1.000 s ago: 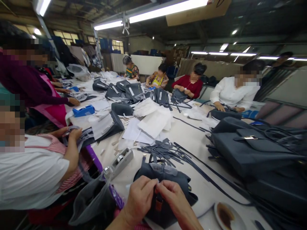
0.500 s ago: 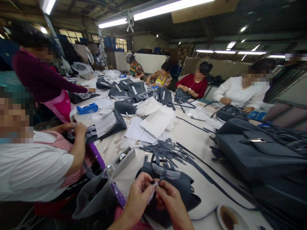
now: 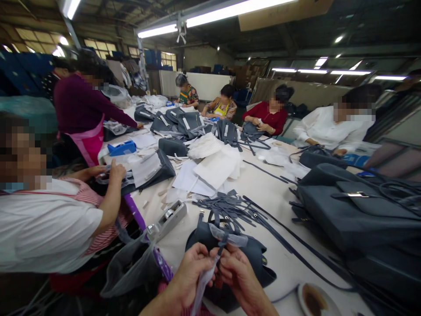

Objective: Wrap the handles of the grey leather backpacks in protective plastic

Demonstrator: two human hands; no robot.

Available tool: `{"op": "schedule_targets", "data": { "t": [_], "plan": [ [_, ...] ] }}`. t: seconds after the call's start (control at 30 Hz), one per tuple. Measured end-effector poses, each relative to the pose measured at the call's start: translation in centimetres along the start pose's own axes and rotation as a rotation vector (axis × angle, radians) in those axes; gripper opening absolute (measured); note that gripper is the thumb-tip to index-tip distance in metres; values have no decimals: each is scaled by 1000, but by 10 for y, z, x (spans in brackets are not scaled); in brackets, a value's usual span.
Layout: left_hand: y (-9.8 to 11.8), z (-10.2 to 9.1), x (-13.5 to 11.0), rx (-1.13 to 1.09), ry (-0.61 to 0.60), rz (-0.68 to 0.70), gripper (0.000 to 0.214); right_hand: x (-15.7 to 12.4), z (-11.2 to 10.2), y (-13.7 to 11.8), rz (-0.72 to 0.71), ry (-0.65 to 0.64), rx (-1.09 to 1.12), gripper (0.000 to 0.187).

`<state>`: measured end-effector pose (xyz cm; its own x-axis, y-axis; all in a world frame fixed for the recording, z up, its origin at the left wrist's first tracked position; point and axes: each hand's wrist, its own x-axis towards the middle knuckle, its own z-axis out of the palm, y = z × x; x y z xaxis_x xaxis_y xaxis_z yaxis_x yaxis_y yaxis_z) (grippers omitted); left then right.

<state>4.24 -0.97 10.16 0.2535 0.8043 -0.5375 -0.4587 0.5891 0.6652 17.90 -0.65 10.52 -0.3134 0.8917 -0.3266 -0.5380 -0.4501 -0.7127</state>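
Observation:
A dark blue-grey handbag (image 3: 259, 259) lies in front of me on the table, its handle wrapped in translucent film (image 3: 235, 239). From its top a short dark strap (image 3: 224, 240) runs toward me, with a strip of whitish translucent wrapping (image 3: 204, 281) around or along its lower end. My left hand (image 3: 192, 272) is closed, pinching this wrapping. My right hand (image 3: 239, 273) is closed on the strap beside it, the fingertips of both hands almost touching. The fingers partly hide the place where strap and wrapping meet.
A tape dispenser (image 3: 170, 218) stands left of the bag. Beyond it lie a pile of dark buckled straps (image 3: 223, 206) and white paper sheets (image 3: 219, 166). Larger dark bags (image 3: 368, 219) fill the right side; a dish with brown liquid (image 3: 312, 299) is near. Co-workers sit and stand around.
My hands have moved slightly apart and down. More of the strap now shows, and the translucent wrapping hangs longer below my left fingers. The co-worker in purple has shifted to the right in view.

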Motion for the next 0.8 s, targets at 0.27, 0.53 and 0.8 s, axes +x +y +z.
{"op": "schedule_targets", "data": {
  "t": [0.27, 0.53, 0.8],
  "plan": [
    [-3, -6, 6, -284, -155, -281, 22, 3, -9, 9, -62, -23, -131, 35],
    [-4, 3, -3, -70, -63, 104, 28, 0, -27, 21, -72, 90, -57, 52],
    [-5, -4, -2, -231, -230, -217, 31, -4, -22, 16, -86, 40, -90, 53]
  ]
}}
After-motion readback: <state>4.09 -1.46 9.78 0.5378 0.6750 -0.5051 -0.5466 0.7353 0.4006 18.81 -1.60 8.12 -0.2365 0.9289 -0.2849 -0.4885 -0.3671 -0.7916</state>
